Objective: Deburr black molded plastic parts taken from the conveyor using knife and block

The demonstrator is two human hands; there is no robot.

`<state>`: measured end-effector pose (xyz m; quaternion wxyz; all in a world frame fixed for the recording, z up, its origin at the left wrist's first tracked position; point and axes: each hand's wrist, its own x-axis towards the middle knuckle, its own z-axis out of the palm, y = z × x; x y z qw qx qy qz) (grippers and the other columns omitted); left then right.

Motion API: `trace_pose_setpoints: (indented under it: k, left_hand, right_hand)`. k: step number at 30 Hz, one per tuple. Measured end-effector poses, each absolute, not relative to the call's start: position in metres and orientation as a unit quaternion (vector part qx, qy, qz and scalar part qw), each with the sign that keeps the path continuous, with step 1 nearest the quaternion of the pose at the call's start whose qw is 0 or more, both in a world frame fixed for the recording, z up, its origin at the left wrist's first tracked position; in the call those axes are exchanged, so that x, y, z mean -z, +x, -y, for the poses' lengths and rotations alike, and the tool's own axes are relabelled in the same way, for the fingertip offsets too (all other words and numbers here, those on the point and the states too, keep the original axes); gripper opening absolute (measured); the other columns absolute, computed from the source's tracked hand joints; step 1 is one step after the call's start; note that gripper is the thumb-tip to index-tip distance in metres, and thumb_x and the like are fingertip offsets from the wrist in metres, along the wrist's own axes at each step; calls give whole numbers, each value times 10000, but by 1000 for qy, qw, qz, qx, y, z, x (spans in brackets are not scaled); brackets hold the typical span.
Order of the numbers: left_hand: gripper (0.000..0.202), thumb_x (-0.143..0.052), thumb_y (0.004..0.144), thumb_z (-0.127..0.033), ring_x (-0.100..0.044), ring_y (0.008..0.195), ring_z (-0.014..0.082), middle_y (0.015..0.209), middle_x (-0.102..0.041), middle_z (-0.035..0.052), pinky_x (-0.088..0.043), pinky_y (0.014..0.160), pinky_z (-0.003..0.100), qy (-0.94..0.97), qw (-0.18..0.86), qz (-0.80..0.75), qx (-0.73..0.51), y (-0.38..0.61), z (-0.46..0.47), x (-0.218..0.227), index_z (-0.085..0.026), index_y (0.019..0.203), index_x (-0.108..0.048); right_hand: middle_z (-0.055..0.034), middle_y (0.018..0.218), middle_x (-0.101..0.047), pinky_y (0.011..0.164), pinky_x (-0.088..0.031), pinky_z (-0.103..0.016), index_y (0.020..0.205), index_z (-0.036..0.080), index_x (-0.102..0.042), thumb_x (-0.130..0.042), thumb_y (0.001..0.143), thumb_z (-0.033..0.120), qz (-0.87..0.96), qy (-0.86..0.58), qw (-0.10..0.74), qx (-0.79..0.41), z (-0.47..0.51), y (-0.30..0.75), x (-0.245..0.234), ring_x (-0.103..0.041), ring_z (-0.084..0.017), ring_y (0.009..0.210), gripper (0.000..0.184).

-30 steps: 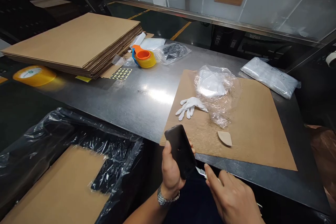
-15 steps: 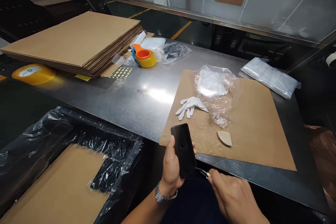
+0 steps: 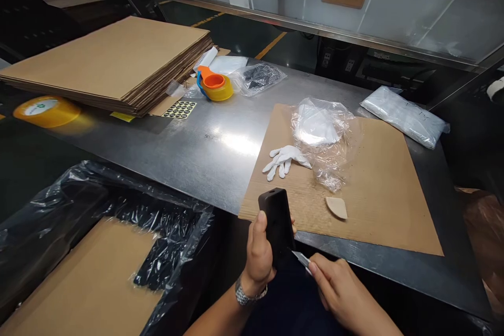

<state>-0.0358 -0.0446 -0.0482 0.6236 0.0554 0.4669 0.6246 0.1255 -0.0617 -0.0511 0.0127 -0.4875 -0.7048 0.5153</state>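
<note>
My left hand (image 3: 260, 252) is wrapped round a black rectangular block-like part (image 3: 279, 220), held tilted upright before the table's front edge. A small hole shows in its top end. In my right hand (image 3: 334, 283) is a craft knife (image 3: 301, 259) with a pointed silver blade, gripped between thumb and fingers. The blade's tip is at the lower right edge of the black part; whether it touches I cannot tell. Beyond my hands, a white glove (image 3: 286, 159) and a fan-shaped beige pad (image 3: 336, 207) lie on a cardboard sheet (image 3: 381, 189).
Crumpled clear plastic bags (image 3: 318, 126) lie on the cardboard. A stack of cardboard (image 3: 114, 58), an orange tape dispenser (image 3: 214, 84), a tape roll (image 3: 47, 111) and a sticker sheet (image 3: 180, 109) are leftward. At right is a plastic-wrapped packet (image 3: 405, 114). A black-lined box (image 3: 173, 220) stands at lower left.
My left hand has turned the black part, so its top end and side now show. The knife has turned with my right hand and shows its blade broader.
</note>
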Motion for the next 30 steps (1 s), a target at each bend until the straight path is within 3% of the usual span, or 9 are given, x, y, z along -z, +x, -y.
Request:
trace_pose_setpoints:
  k: [3,6,9,14,16,20,24,27,30]
  left_hand:
    - [510,-496,775,-543,-597,555,149,695,-669,67,-485,543,254,54,648,-425,-630,-37,43,50,-96,973,-640]
    - [484,-435,822,-518,-587,541,135,686,-654,55,-478,524,239,18,698,-390,-601,-39,38,52,-109,997,-625]
    - [462,-364,862,-486,-576,518,128,665,-634,50,-460,495,226,-22,741,-375,-556,-41,33,54,-117,989,-610]
    - [455,-312,881,-446,-579,501,141,642,-618,57,-446,472,227,-63,813,-354,-458,-35,32,57,-115,1009,-595]
    - [475,-295,880,-458,-577,485,141,637,-618,58,-439,458,226,-71,835,-344,-423,-32,33,58,-118,1022,-594]
    - [522,-279,868,-505,-578,471,146,638,-625,64,-426,445,227,-74,862,-330,-377,-25,36,59,-122,1005,-607]
    - [532,-290,862,-514,-575,463,144,619,-633,54,-421,452,234,-89,872,-335,-345,-18,40,60,-115,909,-639]
    - [489,-323,881,-443,-569,508,113,586,-620,34,-434,547,211,-114,860,-317,-383,-13,44,59,-114,688,-628]
    - [449,-354,885,-391,-567,551,108,581,-618,18,-428,608,206,-112,849,-322,-403,-10,47,56,-124,632,-613]
  right_hand:
    - [74,394,-409,326,-219,-161,781,160,-541,-312,888,565,458,-392,1,-798,64,124,57,-296,-46,274,477]
    - [76,372,-398,300,-202,-148,739,135,-553,-390,843,596,375,-323,49,-868,66,127,60,-285,-35,258,501]
    - [58,446,-455,333,-253,-158,851,150,-550,-342,873,576,465,-418,121,-771,55,142,63,-352,-53,313,475]
    - [-38,723,-572,529,-403,-273,1053,198,-558,-315,921,376,697,-678,123,-199,16,188,91,-534,-170,585,329]
    - [-96,809,-575,576,-414,-338,1064,174,-587,-334,904,298,701,-702,99,-79,4,201,105,-544,-235,693,325]
    - [-149,922,-536,734,-408,-444,1099,135,-599,-441,863,281,711,-690,128,-31,4,199,103,-488,-302,888,320]
    - [-88,953,-515,776,-407,-379,1156,217,-552,-496,867,206,819,-482,280,-138,30,161,62,-476,-230,924,295]
    - [-55,899,-536,733,-379,-359,1105,235,-567,-563,850,277,864,-365,251,-240,46,130,34,-475,-209,861,258]
    - [-41,862,-558,721,-351,-362,1026,217,-589,-592,825,371,860,-358,218,-291,49,114,23,-471,-203,825,253]
